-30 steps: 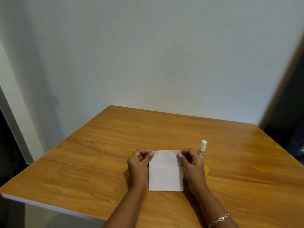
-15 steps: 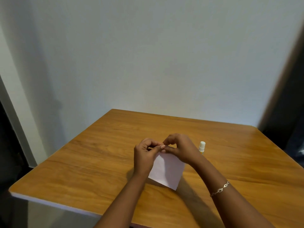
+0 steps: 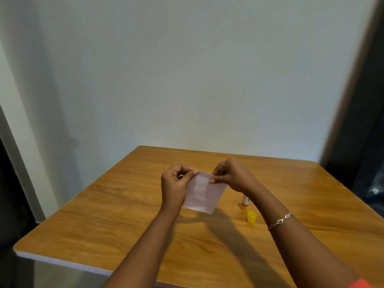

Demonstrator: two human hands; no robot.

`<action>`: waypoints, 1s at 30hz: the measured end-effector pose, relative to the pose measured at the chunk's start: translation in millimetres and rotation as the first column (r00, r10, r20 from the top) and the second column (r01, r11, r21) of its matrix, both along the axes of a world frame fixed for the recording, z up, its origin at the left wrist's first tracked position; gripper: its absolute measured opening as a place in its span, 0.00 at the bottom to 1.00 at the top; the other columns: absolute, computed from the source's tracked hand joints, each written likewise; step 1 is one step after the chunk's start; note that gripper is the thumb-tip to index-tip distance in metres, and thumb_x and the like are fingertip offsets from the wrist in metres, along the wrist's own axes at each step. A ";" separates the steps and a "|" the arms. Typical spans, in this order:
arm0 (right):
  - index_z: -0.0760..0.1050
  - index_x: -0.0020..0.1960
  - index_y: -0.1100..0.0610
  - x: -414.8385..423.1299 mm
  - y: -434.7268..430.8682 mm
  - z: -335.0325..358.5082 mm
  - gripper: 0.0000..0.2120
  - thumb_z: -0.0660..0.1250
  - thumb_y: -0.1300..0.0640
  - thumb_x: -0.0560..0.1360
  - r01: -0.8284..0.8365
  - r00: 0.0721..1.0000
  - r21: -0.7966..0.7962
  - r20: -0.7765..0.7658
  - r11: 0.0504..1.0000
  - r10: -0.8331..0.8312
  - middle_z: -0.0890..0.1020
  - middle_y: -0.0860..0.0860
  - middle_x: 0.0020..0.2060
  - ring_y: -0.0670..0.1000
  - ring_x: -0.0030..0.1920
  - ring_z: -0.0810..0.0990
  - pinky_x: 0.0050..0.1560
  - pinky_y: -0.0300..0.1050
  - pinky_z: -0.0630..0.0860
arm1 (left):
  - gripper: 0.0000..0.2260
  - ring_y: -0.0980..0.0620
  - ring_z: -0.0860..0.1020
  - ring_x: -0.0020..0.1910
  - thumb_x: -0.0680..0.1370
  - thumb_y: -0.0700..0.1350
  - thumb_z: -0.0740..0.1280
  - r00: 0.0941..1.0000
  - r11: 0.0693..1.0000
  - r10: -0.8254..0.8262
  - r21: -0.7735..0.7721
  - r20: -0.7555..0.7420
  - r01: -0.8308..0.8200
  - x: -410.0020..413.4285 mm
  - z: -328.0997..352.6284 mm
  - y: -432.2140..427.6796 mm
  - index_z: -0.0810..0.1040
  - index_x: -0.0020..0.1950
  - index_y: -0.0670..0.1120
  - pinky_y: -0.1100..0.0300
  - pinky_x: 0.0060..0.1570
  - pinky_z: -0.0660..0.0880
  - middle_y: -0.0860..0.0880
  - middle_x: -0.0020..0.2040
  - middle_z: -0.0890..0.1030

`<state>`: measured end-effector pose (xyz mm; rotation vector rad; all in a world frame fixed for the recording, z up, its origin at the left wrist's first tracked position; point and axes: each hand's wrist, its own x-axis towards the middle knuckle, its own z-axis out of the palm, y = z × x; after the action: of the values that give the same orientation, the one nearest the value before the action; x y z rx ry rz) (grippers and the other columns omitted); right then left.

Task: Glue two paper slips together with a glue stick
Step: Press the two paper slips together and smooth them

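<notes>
Fingers [image 3: 194, 173] of both hands pinched tight on the paper slips' [image 3: 202, 194] top edge.

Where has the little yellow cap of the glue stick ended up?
The yellow cap stands on the wooden table, right of centre in the head view, just in front of the uncapped glue stick and beside the right forearm with the bracelet.
</notes>
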<state>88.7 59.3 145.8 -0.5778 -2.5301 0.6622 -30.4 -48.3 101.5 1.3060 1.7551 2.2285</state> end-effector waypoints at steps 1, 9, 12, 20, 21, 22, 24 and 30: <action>0.82 0.42 0.64 3.1 3.9 -1.4 0.06 0.72 0.60 0.68 0.010 1.000 -0.017 -0.006 1.000 -0.010 0.83 0.64 0.40 0.61 0.41 0.79 0.39 0.51 0.74 | 0.10 0.57 0.77 0.36 0.69 0.34 0.71 1.000 1.000 0.005 0.007 0.022 -0.005 -1.5 1.2 -1.3 0.78 0.33 0.47 0.64 0.38 0.74 0.49 0.34 0.79; 0.80 0.37 0.62 20.3 15.8 -17.2 0.03 0.70 0.63 0.69 -0.004 0.955 -0.395 -0.274 0.919 -0.114 0.82 0.60 0.35 0.54 0.40 0.78 0.47 0.53 0.75 | 0.08 0.49 0.77 0.38 0.70 0.33 0.69 0.976 0.998 -0.015 0.065 0.217 0.001 -2.3 1.7 -2.8 0.77 0.35 0.44 0.48 0.45 0.76 0.46 0.34 0.79; 0.78 0.32 0.57 18.9 11.0 -23.3 0.08 0.70 0.66 0.69 -0.030 0.919 -0.475 -0.360 0.880 -0.162 0.79 0.52 0.29 0.51 0.37 0.76 0.45 0.48 0.72 | 0.09 0.50 0.77 0.38 0.71 0.33 0.69 0.978 0.998 -0.022 0.054 0.206 0.011 -0.5 -0.1 -3.6 0.77 0.34 0.45 0.49 0.44 0.76 0.47 0.34 0.79; 0.80 0.37 0.64 12.5 3.5 -23.3 0.05 0.71 0.62 0.69 0.032 0.940 -0.220 -0.324 0.975 -0.104 0.82 0.62 0.34 0.58 0.35 0.77 0.37 0.49 0.71 | 0.10 0.52 0.75 0.45 0.71 0.51 0.65 0.764 0.956 0.091 -0.158 -0.638 -0.246 4.1 15.2 0.1 0.80 0.45 0.45 0.60 0.42 0.71 0.49 0.42 0.81; 0.80 0.38 0.63 10.9 1.2 -22.4 0.05 0.71 0.61 0.69 0.034 0.944 -0.171 -0.317 0.985 -0.088 0.83 0.62 0.35 0.60 0.37 0.78 0.38 0.52 0.73 | 0.11 0.51 0.75 0.46 0.71 0.52 0.64 0.715 0.948 0.062 -0.183 -0.697 -0.261 6.7 17.9 3.3 0.80 0.45 0.46 0.58 0.43 0.70 0.49 0.42 0.80; 0.81 0.38 0.63 9.8 -1.1 -21.1 0.05 0.71 0.61 0.69 0.034 0.947 -0.134 -0.313 0.990 -0.075 0.83 0.62 0.36 0.60 0.39 0.79 0.39 0.53 0.75 | 0.10 0.50 0.75 0.45 0.72 0.52 0.64 0.678 0.939 0.032 -0.210 -0.734 -0.271 10.0 20.7 6.0 0.79 0.44 0.46 0.57 0.44 0.69 0.49 0.42 0.80; 0.81 0.39 0.63 9.0 -5.2 -19.0 0.05 0.71 0.61 0.69 0.037 0.950 -0.091 -0.306 0.995 -0.063 0.84 0.61 0.37 0.58 0.40 0.80 0.41 0.53 0.76 | 0.06 0.49 0.75 0.44 0.72 0.47 0.68 0.664 0.935 -0.009 -0.241 -0.748 -0.259 13.7 23.3 11.3 0.78 0.41 0.46 0.55 0.45 0.67 0.50 0.39 0.78; 0.81 0.39 0.63 11.6 -5.8 -18.1 0.05 0.70 0.61 0.69 0.001 0.943 -0.133 -0.329 0.991 -0.046 0.82 0.56 0.35 0.58 0.40 0.80 0.41 0.54 0.76 | 0.05 0.53 0.69 0.38 0.72 0.40 0.69 0.738 0.955 -0.016 -0.229 -0.675 -0.189 15.2 26.2 15.5 0.75 0.37 0.43 0.60 0.38 0.63 0.54 0.35 0.72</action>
<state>100.3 53.5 127.7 -0.4930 -2.1746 0.8462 -15.3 -32.8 127.6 2.1643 2.2657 1.5080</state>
